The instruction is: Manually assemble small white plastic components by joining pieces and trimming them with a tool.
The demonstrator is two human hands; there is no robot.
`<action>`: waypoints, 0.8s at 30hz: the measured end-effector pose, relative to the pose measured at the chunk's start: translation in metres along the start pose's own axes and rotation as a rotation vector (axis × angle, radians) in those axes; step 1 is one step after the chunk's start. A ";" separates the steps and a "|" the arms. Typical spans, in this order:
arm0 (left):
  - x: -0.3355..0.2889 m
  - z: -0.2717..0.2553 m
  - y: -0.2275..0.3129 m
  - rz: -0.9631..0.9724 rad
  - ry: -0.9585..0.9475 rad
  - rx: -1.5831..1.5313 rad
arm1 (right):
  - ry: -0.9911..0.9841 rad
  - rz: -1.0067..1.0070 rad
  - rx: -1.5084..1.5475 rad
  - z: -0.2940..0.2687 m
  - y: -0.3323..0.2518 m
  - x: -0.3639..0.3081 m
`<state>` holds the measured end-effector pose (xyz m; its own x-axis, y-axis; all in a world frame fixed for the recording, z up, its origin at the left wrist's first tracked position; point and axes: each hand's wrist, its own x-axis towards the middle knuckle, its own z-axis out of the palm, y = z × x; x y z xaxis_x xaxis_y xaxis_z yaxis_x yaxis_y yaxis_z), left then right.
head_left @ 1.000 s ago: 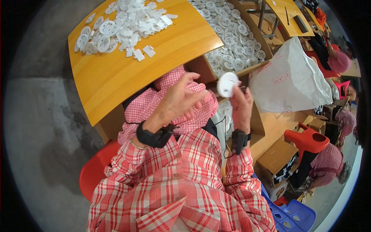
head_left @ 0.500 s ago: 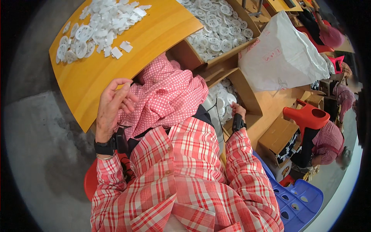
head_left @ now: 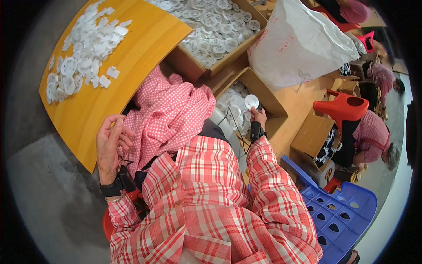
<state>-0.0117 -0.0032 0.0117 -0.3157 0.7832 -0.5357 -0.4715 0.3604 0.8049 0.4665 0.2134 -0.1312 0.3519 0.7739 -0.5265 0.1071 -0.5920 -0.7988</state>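
Note:
My right hand [head_left: 258, 117] pinches a round white plastic disc [head_left: 252, 101] by its edge, over a small cardboard box [head_left: 266, 90] of similar discs. My left hand [head_left: 111, 143] hangs beside the near edge of the yellow table [head_left: 145, 37], fingers loosely curled and apart, with nothing visible in them. Just right of it, a pink cloth with white dots [head_left: 169, 105] lies bunched over my lap. On the table sits a pile of small white flat pieces [head_left: 94, 48], with several round white discs [head_left: 66, 79] at its near left side.
A larger cardboard box [head_left: 211, 68] full of white discs stands beyond the cloth. To its right is a big white sack [head_left: 303, 48]. A red stool [head_left: 343, 105], an open carton [head_left: 313, 136] and a blue plastic chair [head_left: 338, 215] stand at right, near a seated co-worker [head_left: 371, 132].
My right hand has come up from among the discs in the small box with one disc pinched. The whole view has shifted; my left hand keeps its loose pose.

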 end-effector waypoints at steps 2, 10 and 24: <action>0.000 0.003 0.003 0.006 0.024 0.022 | 0.023 -0.057 0.056 -0.002 -0.010 0.000; -0.001 0.003 0.003 0.045 0.008 0.066 | -0.007 -0.202 0.161 -0.010 -0.046 -0.011; -0.003 0.001 0.003 0.042 0.038 0.070 | -0.113 -0.183 0.266 0.004 -0.044 -0.017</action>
<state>-0.0113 -0.0037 0.0158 -0.3656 0.7788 -0.5096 -0.3989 0.3636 0.8418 0.4522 0.2275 -0.0885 0.2421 0.8910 -0.3841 -0.0930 -0.3727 -0.9233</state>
